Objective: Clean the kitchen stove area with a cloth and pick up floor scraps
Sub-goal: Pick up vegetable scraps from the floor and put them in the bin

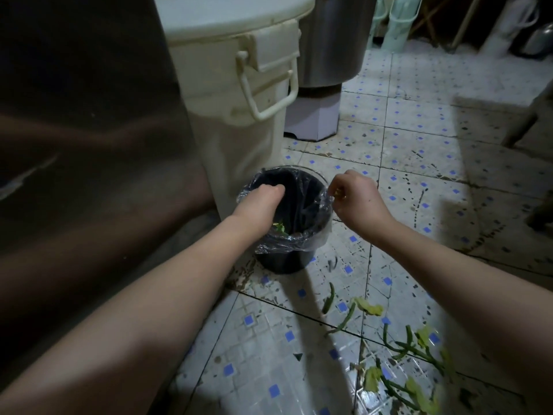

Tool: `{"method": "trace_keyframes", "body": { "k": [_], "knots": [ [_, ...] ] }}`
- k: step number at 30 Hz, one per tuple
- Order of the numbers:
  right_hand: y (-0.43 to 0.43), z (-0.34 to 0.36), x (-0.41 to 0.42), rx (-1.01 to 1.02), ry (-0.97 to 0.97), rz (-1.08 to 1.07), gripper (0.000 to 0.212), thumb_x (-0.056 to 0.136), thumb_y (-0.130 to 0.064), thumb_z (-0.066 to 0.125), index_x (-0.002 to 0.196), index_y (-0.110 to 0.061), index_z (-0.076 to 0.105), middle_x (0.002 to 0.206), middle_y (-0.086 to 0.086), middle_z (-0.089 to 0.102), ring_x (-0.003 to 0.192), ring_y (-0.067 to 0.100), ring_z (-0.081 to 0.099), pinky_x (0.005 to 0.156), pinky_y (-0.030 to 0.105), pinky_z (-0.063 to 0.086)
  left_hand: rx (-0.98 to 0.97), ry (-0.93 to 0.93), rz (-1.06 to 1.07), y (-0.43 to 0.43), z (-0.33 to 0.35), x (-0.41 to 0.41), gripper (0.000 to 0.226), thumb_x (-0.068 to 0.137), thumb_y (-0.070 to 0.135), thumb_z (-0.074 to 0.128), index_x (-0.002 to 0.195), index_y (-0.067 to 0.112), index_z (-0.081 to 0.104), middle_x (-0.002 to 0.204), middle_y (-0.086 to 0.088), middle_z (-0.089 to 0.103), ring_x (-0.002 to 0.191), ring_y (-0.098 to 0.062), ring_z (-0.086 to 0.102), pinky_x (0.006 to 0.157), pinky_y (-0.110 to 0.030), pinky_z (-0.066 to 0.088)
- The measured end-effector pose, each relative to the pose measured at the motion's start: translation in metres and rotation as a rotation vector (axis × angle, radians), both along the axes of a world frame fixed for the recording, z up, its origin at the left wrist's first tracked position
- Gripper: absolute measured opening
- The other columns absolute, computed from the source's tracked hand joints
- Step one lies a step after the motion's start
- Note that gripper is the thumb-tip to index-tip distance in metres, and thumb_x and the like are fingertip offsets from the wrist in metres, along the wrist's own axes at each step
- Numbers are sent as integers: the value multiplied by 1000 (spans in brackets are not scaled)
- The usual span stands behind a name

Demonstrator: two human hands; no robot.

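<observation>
Forearms reach forward over the floor (269,339), green scraps (404,348) lying beside the right one. Left hand (260,202) dips into the lined bin (281,262) — fingers hidden, grasp unclear. Right hand (356,196) pinches a yellowish bit (338,193) at the rim. Risk: release outside the rim — bit falls to the tiles.

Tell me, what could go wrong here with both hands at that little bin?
1. The thin liner sits loosely over the small black bin; the left hand reaching inside could drag it in.
2. The right hand pinches something right at the rim; it may drop outside.
3. Green scraps lie on the tiled floor nearby and could get trodden in or cause a slip.
</observation>
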State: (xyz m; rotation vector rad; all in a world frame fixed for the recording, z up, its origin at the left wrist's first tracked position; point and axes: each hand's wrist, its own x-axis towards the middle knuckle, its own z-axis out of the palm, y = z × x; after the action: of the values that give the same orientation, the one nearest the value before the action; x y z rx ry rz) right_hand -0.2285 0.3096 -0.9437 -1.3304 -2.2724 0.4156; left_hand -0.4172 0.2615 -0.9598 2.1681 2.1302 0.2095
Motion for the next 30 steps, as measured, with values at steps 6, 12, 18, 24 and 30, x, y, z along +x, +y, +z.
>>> {"method": "trace_keyframes", "body": {
  "k": [6, 12, 18, 24, 30],
  "knots": [
    [12, 7, -30, -2, 20, 20, 21, 81, 8, 52, 87, -9, 63, 92, 3, 52, 86, 19, 48, 71, 27, 39, 3, 312, 38, -16, -7, 0, 28, 90, 13, 55, 117, 13, 49, 118, -9, 54, 110, -28, 52, 82, -35, 41],
    [21, 3, -56, -9, 35, 43, 22, 82, 0, 55, 95, -15, 63, 98, 9, 65, 90, 28, 60, 77, 40, 52, 65, 312, 48, -31, -22, -1, 33, 95, 26, 46, 125, 12, 45, 131, -11, 44, 118, -31, 44, 91, -38, 38],
    [14, -5, -53, -4, -75, 23, 22, 88, -9, 53, 104, -19, 63, 103, 5, 66, 94, 25, 61, 68, 31, 45, 62, 295, 64, -41, -21, -1, 32, 97, 28, 41, 125, 13, 46, 131, -11, 46, 117, -29, 46, 90, -39, 39],
    [1, -6, -24, -36, -105, -31, 24, 88, -9, 53, 108, -19, 62, 104, 3, 65, 94, 24, 60, 66, 30, 43, 84, 273, 34, -47, -16, 11, 31, 98, 30, 40, 123, 14, 47, 126, -8, 47, 113, -28, 48, 88, -39, 40],
    [-14, -30, 29, -80, -170, -128, 28, 90, -13, 56, 117, -23, 59, 123, 1, 61, 114, 23, 54, 85, 36, 46, 111, 220, -96, -44, -19, 53, 31, 99, 31, 37, 124, 14, 46, 121, -7, 49, 107, -27, 49, 84, -38, 39]
  ]
}}
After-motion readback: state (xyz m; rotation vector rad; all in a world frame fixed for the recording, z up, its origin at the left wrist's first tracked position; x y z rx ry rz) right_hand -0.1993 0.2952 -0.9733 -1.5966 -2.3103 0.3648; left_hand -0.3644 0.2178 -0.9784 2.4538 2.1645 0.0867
